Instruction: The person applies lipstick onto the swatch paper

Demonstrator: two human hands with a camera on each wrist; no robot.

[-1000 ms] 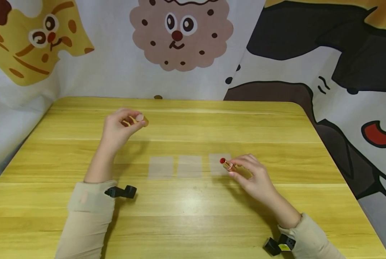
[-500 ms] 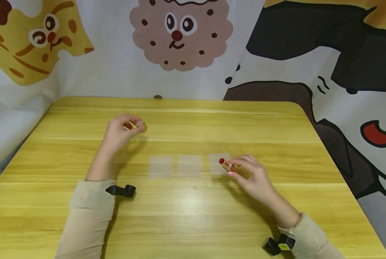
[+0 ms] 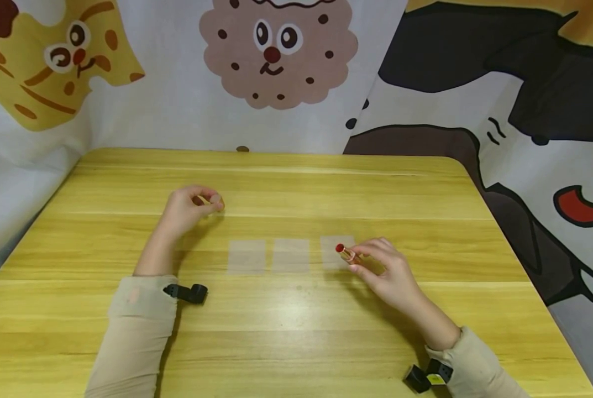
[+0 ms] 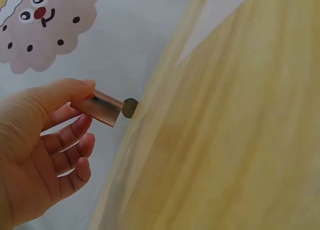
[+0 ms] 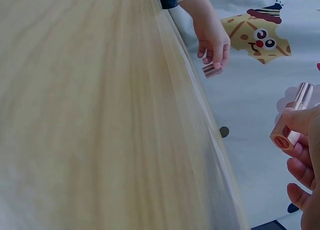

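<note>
Between thumb and fingertips, my left hand (image 3: pixel 183 210) pinches a rose-gold lipstick cap (image 4: pixel 101 107) over the back left part of the table. A gap shows between that cap and the tabletop in the right wrist view. My right hand (image 3: pixel 395 276) holds an uncapped lipstick (image 3: pixel 348 255) by its rose-gold base, tilted, with the red tip pointing up and left. It is held above the rightmost pale square. A round reddish label (image 5: pixel 282 142) is visible on the lipstick's bottom end.
Three pale translucent squares lie in a row mid-table: a left one (image 3: pixel 247 257), a middle one (image 3: pixel 291 256) and a right one (image 3: pixel 329 254). A cartoon-printed cloth (image 3: pixel 172 83) hangs behind the wooden table (image 3: pixel 296 342). Each cuff carries a black wrist camera (image 3: pixel 192 293).
My left hand has come down toward the table and slightly nearer, with the lipstick cap still pinched. My right hand and the lipstick have barely moved.
</note>
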